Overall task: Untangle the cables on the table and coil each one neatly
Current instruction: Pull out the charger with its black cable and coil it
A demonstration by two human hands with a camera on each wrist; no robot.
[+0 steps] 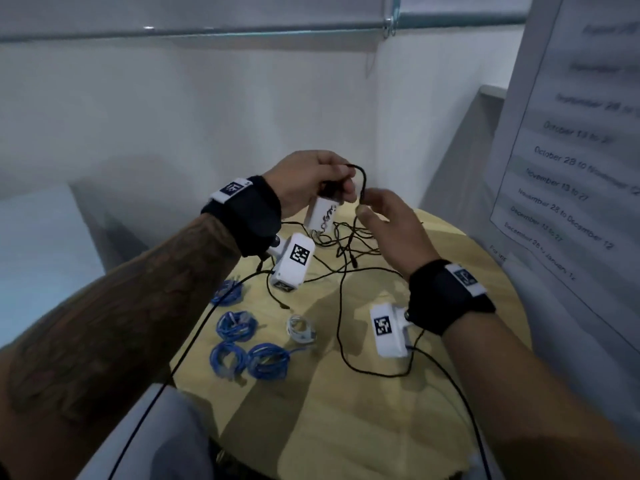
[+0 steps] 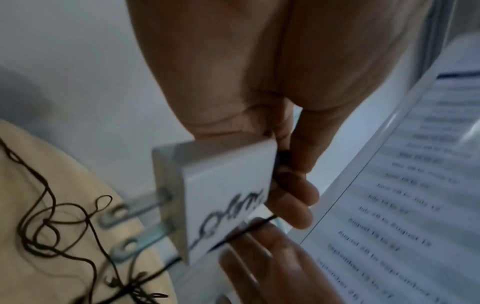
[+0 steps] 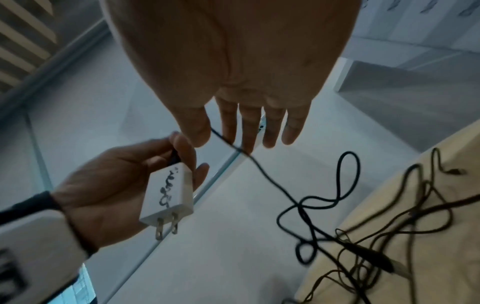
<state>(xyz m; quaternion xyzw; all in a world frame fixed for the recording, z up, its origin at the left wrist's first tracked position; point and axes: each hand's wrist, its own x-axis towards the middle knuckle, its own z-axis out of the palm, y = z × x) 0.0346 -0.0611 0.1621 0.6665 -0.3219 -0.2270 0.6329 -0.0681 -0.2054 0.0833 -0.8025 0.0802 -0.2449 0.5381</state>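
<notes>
The round yellow table is the landmark here, standing in a corner of pale walls with a printed sheet of date ranges hanging off its far right side. Over the table's far edge both hands are raised. The left hand has its fingers curled round a white plug with scrawled black lettering, prongs pointing down toward the tabletop; the left wrist view shows fingers wrapped behind the plug's body. A thin black cable arcs out of that hand and passes to the right hand, which pinches it between thumb and fingertips while the other fingers stay nearly straight; in the right wrist view the cable runs across the fingertips and drops away toward the table. Below the hands, at the table's far side, the rest of the black cable lies in a loose tangle, with one long strand looping down the middle toward the near edge. On the table's left part sit four blue coils, bundled and lying apart from one another, and just right of them a smaller white coil. Each wrist wears a black strap bearing a white camera block.
</notes>
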